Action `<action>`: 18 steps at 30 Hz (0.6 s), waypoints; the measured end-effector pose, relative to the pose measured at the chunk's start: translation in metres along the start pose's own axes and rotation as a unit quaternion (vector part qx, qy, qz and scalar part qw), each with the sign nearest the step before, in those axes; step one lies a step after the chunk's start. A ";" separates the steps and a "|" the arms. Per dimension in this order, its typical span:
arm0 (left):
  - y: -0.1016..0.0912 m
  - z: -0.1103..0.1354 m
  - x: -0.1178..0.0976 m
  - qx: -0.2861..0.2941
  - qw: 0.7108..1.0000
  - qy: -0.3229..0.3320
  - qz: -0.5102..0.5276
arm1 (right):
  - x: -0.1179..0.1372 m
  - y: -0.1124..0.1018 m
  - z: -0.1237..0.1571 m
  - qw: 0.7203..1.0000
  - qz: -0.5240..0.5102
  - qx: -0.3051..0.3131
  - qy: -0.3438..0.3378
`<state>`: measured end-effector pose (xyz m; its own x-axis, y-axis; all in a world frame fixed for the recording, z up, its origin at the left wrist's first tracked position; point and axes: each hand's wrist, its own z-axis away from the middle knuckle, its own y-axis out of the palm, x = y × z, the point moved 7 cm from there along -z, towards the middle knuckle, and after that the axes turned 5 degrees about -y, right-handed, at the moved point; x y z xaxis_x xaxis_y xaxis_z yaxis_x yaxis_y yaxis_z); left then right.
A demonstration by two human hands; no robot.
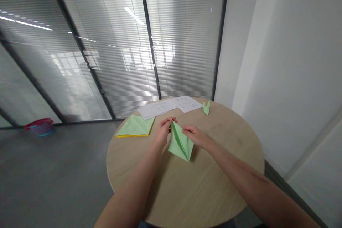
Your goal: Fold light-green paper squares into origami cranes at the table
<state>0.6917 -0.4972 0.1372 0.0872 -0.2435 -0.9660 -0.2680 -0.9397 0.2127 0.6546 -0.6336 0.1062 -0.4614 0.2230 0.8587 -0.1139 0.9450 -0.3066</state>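
Observation:
Between my two hands is a partly folded sheet of light green origami paper (179,144), held over the round table with one corner pointing down toward me. My left hand (163,130) pinches its upper left corner, fingers closed. Along the upper right edge, my right hand (196,135) grips the paper between thumb and fingers. A fold runs lengthwise down the sheet and its layers stand slightly apart. Farther back on the right stands a small folded green paper crane (206,107). To the left of my left hand lies a stack of green paper (135,126) with yellow showing at its edge.
White printed sheets (187,103) lie at the far edge of the wooden table (235,131). Beyond it is a glass partition with blinds (184,42). A white wall (299,78) rises on the right. A red and blue basket (41,127) sits on the grey floor at left.

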 end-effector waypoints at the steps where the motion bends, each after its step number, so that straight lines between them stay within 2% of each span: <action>1: 0.000 0.000 0.000 -0.001 1.000 0.001 -0.001 | 0.000 0.000 0.000 1.000 0.002 -0.001 -0.001; 7: -0.001 -0.002 -0.003 -0.007 0.999 0.021 -0.024 | -0.005 0.000 0.001 1.000 0.004 0.000 0.013; 18: -0.002 -0.002 -0.011 -0.052 0.996 0.056 -0.034 | -0.009 0.006 0.002 0.999 -0.019 0.022 0.025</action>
<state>0.6931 -0.4931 0.1476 0.2106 -0.1979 -0.9573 -0.1574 -0.9734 0.1666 0.6568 -0.6307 0.0961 -0.4122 0.1994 0.8890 -0.1694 0.9419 -0.2899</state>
